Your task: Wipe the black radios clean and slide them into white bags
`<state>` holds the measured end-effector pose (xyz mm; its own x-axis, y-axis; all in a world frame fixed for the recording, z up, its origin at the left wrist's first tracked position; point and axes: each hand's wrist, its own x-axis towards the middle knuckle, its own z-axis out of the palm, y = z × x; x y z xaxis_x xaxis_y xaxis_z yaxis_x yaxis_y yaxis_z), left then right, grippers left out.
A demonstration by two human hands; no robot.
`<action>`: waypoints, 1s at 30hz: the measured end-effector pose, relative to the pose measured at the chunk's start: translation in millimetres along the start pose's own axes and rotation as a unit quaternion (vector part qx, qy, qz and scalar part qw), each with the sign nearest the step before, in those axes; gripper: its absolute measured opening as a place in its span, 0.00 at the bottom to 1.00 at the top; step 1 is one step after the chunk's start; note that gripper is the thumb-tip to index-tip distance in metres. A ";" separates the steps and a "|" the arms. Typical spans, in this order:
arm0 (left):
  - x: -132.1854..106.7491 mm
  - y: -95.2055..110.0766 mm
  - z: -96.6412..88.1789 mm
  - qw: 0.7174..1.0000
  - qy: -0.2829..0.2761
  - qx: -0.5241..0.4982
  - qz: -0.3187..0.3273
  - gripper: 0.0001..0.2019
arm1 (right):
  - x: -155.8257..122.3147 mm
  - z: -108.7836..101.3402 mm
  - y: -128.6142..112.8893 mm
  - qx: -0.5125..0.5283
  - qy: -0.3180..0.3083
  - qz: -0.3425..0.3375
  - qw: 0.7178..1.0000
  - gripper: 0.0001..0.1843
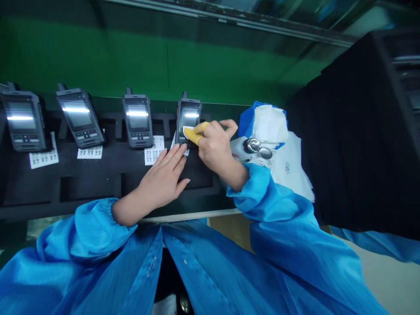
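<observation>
Several dark handheld devices with small screens stand in a row on a black foam tray (98, 179). My right hand (215, 146), with a yellow finger cot on the forefinger, pinches a small white cloth (188, 132) against the lower screen of the rightmost device (188, 116). My left hand (164, 179) lies flat with fingers stretched out on the tray just below that device, its fingertips on a white label sheet (186, 152). Both arms wear blue sleeves.
Other devices (138, 120) (80, 116) (22, 120) stand to the left, each with a label sheet (154, 153) beside it. To the right lie a blue pack of white wipes (269, 124) and a metal-capped dispenser bottle (254, 146). A black cover (361, 131) fills the right side.
</observation>
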<state>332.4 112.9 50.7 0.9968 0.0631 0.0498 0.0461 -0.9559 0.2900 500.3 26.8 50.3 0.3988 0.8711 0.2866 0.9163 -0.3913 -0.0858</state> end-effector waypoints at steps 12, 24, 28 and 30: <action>-46.0 -27.7 -23.3 0.990 0.119 0.061 -0.048 0.24 | -11.0 -16.8 -17.5 0.011 0.021 -0.116 0.993 0.21; -51.8 -37.4 -13.3 0.991 0.099 0.057 -0.068 0.26 | 96.8 10.1 -81.5 -0.005 -0.016 -0.134 0.991 0.22; -52.0 -37.3 -12.5 0.990 0.112 0.044 -0.072 0.27 | 65.9 14.2 -82.8 -0.013 -0.019 -0.225 0.974 0.21; -51.7 -37.0 -12.6 0.990 0.114 0.039 -0.069 0.27 | 59.6 14.2 -79.7 -0.010 -0.015 -0.261 0.965 0.21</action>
<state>278.3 148.6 49.5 0.9401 0.2496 0.2322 0.1948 -0.9523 0.2349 451.5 114.1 60.7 -0.1160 0.9590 0.2586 0.9918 0.0980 0.0816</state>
